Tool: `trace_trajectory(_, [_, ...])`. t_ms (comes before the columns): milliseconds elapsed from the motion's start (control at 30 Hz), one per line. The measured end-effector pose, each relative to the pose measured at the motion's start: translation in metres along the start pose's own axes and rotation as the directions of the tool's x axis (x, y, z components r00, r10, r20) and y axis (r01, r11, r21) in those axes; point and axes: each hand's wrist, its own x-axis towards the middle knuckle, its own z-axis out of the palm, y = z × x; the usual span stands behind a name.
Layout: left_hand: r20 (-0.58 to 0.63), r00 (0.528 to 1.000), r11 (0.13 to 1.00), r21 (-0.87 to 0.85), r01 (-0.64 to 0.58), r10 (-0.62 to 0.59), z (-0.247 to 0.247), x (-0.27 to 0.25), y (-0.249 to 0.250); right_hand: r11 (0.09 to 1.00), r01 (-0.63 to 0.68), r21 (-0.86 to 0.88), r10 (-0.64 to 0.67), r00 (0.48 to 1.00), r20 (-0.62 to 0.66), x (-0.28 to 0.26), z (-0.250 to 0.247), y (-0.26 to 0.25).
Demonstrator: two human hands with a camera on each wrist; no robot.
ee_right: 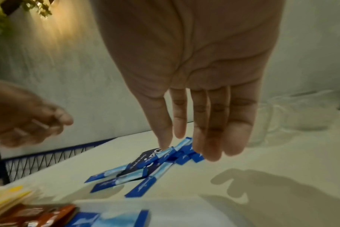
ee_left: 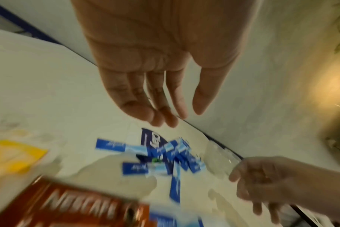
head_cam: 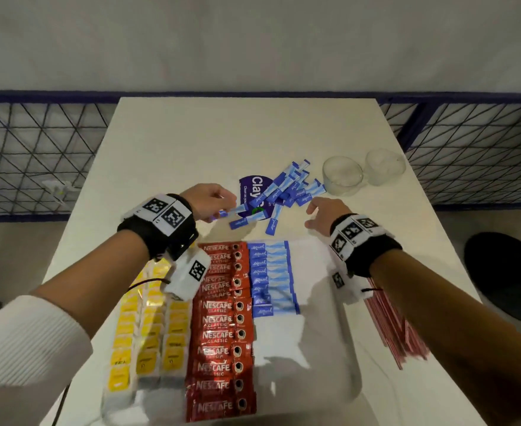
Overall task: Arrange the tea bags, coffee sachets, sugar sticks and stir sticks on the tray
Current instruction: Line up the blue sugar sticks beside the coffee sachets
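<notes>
Now left hand [head_cam: 205,201] & right hand [head_cam: 325,215] are hovering, fingers loosely spread, holding nothing, over loose sugar sticks [head_cam: 287,192] lying just beyond the tray [head_cam: 314,302]. They're looking light, thin, slick; pinching mid-length prob. is working best.

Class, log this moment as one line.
sugar sticks: piled off tray | left hand: open near pile | right hand: open near pile

Bare table [head_cam: 191,139] is lying open on the far left, giving a hand easy passage. Two glass cups [head_cam: 342,175] are crowding the far right beside the loose sugar sticks [head_cam: 287,192]. Stir sticks [head_cam: 391,327] are blocking the near right, just beside the tray [head_cam: 320,318].
</notes>
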Motion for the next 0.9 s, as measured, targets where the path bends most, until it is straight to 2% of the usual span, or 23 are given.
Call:
trace_trajectory(67, [-0.022, 1.0, 0.996, 0.092, 0.003, -0.001, -0.006, 0.02, 0.011, 0.991, 0.046, -0.125, -0.042, 0.998, 0.038, 0.015, -0.009, -0.006])
trace_trajectory(133, [-0.027, 0.999, 0.962, 0.271, 0.027, -0.02, -0.006, 0.037, 0.017, 0.977, 0.092, -0.19, -0.087, 0.996, 0.032, 0.028, -0.015, -0.011])
trace_trajectory(233, [-0.016, 0.998, 0.865, 0.497, 0.065, -0.066, 0.001, 0.061, 0.014, 0.966, 0.127, -0.226, -0.126, 0.992, 0.017, 0.05, -0.02, -0.012])
trace_trajectory(333, [0.005, 0.995, 0.785, 0.615, 0.077, -0.101, 0.011, 0.082, 0.002, 0.957, 0.124, -0.263, -0.116, 0.992, 0.045, 0.067, -0.024, -0.012])
trace_trajectory(433, [0.029, 0.99, 0.665, 0.744, 0.069, -0.136, 0.018, 0.095, -0.009, 0.946, 0.107, -0.305, -0.083, 0.992, 0.091, 0.079, -0.018, -0.008])
trace_trajectory(600, [0.048, 0.977, 0.615, 0.783, 0.092, -0.207, 0.026, 0.111, -0.015, 0.939, 0.037, -0.343, -0.003, 0.995, 0.1, 0.092, -0.005, -0.008])
trace_trajectory(733, [0.095, 0.967, 0.516, 0.856, 0.042, -0.236, 0.031, 0.118, -0.018, 0.956, 0.09, -0.28, -0.059, 0.991, 0.117, 0.104, 0.003, -0.017])
trace_trajectory(833, [0.167, 0.951, 0.521, 0.854, -0.007, -0.26, 0.031, 0.123, -0.019, 0.939, 0.162, -0.303, -0.114, 0.979, 0.169, 0.11, 0.003, -0.02])
trace_trajectory(900, [0.197, 0.945, 0.577, 0.817, -0.012, -0.26, 0.032, 0.127, -0.018, 0.915, 0.207, -0.347, -0.154, 0.973, 0.173, 0.114, 0.001, -0.019])
